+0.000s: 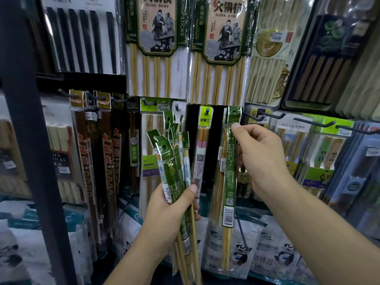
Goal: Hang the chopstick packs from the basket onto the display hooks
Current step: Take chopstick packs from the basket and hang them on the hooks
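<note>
My left hand (172,206) grips a fanned bundle of several green-labelled chopstick packs (174,161), their punched header tabs pointing up in front of the display. My right hand (261,157) pinches one more green chopstick pack (229,182) near its top, with the thumb against the header. That header's hole (234,113) sits level with the tip of a dark display hook (253,117) just to its right; I cannot tell if the hole is on the hook. The basket is out of view.
Hanging chopstick packs cover the wall: large bamboo packs (158,48) above, dark red packs (96,161) at left, and a lime-tagged pack (202,151) between my hands. More hooks (314,122) stick out at right. A black shelf post (30,140) stands at left. Bagged goods (273,249) lie below.
</note>
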{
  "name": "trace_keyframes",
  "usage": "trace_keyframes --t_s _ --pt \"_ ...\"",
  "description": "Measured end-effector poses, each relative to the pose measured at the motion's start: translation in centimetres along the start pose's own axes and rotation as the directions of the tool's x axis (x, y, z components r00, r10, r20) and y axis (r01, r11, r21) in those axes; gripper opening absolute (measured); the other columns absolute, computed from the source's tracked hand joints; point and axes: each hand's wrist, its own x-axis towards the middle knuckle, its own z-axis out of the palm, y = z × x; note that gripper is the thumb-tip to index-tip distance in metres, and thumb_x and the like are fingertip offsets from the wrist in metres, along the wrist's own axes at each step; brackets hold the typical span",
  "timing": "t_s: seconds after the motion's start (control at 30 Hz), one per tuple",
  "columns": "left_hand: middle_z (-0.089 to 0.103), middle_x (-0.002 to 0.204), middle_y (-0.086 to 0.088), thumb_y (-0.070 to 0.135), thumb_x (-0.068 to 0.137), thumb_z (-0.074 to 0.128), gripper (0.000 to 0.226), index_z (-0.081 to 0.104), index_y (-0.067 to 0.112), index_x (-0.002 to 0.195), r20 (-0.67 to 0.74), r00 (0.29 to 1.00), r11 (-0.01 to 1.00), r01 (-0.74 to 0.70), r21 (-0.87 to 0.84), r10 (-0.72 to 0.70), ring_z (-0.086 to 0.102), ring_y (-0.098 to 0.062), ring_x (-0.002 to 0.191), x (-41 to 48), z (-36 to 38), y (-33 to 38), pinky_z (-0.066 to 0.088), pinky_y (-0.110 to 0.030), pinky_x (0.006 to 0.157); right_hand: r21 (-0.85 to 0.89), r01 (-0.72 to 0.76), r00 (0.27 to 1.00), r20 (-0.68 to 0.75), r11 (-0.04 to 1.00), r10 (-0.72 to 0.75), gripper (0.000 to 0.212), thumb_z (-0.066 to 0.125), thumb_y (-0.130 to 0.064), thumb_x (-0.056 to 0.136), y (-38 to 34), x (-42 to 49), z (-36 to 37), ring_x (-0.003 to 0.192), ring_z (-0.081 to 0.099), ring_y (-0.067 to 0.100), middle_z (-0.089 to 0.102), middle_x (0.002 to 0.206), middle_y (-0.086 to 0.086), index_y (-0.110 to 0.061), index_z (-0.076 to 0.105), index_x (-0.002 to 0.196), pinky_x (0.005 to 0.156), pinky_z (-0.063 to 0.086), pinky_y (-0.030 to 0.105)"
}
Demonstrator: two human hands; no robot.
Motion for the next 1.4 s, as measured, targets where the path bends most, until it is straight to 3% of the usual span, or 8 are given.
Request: trace_keyframes --t_s 0.3,0.6,0.73,0.8,0.93,1.13,1.27,1.4 --pt "0.068 0.074 -0.011 0.042 0.072 0.077 0.025 0.076 0.023 0.089 0.032 0.999 1.000 -0.020 0.022 0.020 0.068 -0.025 0.069 0.0 -0.1 0.0 0.060 -0.035 0.063 -0.019 -0.024 1.000 -0.009 1.000 0.024 0.031 0.065 -0.035 0.098 0.5 0.1 0.1 0.057 0.039 0.012 0.040 0.068 0.006 -0.008 0.068 0.083 0.065 0.043 0.020" --pt "0.067 0.077 -0.014 0.039 0.074 0.077 0.025 0.075 0.020 0.090 0.029 0.999 1.000 -0.024 0.014 0.024 0.067 -0.025 0.068 0.0 0.0 0.2 0.060 -0.036 0.063 -0.076 -0.028 1.000 -0.007 0.997 0.027 0.038 0.064 -0.039 0.098 1.1 0.4 0.3 0.051 0.036 0.010 0.040 0.061 0.003 -0.008 0.064 0.075 0.063 0.044 0.017" --pt "0.066 0.075 -0.012 0.028 0.083 0.078 0.024 0.072 0.011 0.100 0.009 1.000 0.999 -0.023 0.036 0.023 0.067 -0.024 0.065 -0.1 -0.1 0.1 0.060 -0.036 0.062 -0.165 0.008 1.000 -0.007 0.986 -0.009 0.033 0.066 -0.040 0.097 1.9 0.3 0.2 0.055 0.048 0.007 0.056 0.067 0.007 -0.011 0.067 0.081 0.054 0.044 0.014" --pt "0.068 0.075 -0.010 0.014 0.091 0.075 0.005 0.073 0.017 0.094 0.013 1.000 0.998 -0.020 0.059 0.019 0.068 -0.026 0.063 -0.1 -0.2 0.1 0.060 -0.035 0.061 -0.203 0.030 0.999 -0.015 0.979 -0.033 0.027 0.066 -0.040 0.096 2.4 0.1 0.0 0.058 0.051 0.004 0.059 0.070 0.000 -0.016 0.065 0.084 0.059 0.044 0.021" --pt "0.076 0.081 -0.004 0.019 0.079 0.084 0.016 0.074 0.031 0.078 -0.004 1.000 0.997 -0.023 0.077 0.023 0.073 -0.027 0.066 0.0 -0.1 0.1 0.062 -0.034 0.060 -0.188 0.063 0.995 -0.060 0.980 -0.076 0.024 0.069 -0.036 0.095 3.1 -1.4 0.0 0.057 0.048 -0.003 0.054 0.070 -0.008 -0.015 0.061 0.086 0.058 0.042 0.015" --pt "0.079 0.088 -0.005 0.041 0.063 0.095 0.034 0.074 0.034 0.089 0.010 0.996 0.986 -0.086 0.142 0.086 0.077 -0.030 0.081 0.0 0.2 0.0 0.063 -0.045 0.071 -0.026 0.092 0.961 0.265 0.995 -0.082 0.007 0.069 -0.030 0.094 1.9 -3.9 1.1 0.078 0.067 0.010 0.071 0.084 0.000 -0.027 0.072 0.089 0.070 0.056 0.019" --pt "0.080 0.095 0.006 0.044 0.064 0.094 0.036 0.074 0.041 0.094 0.051 0.990 0.973 -0.140 0.184 0.133 0.077 -0.012 0.087 -0.2 0.3 0.3 0.058 -0.019 0.070 -0.041 0.111 0.948 0.304 0.993 -0.093 0.013 0.067 -0.024 0.096 1.3 -4.1 1.5 0.070 0.061 0.017 0.066 0.078 0.006 -0.027 0.072 0.085 0.062 0.051 0.021" --pt "0.080 0.098 0.013 0.034 0.069 0.089 0.035 0.073 0.047 0.097 0.084 0.983 0.962 -0.178 0.209 0.164 0.075 -0.004 0.089 -0.5 0.6 0.6 0.054 -0.011 0.070 -0.024 0.063 0.942 0.333 0.998 -0.052 0.013 0.066 -0.024 0.098 1.4 -4.0 1.5 0.067 0.058 0.019 0.063 0.069 0.003 -0.026 0.072 0.086 0.056 0.047 0.019"
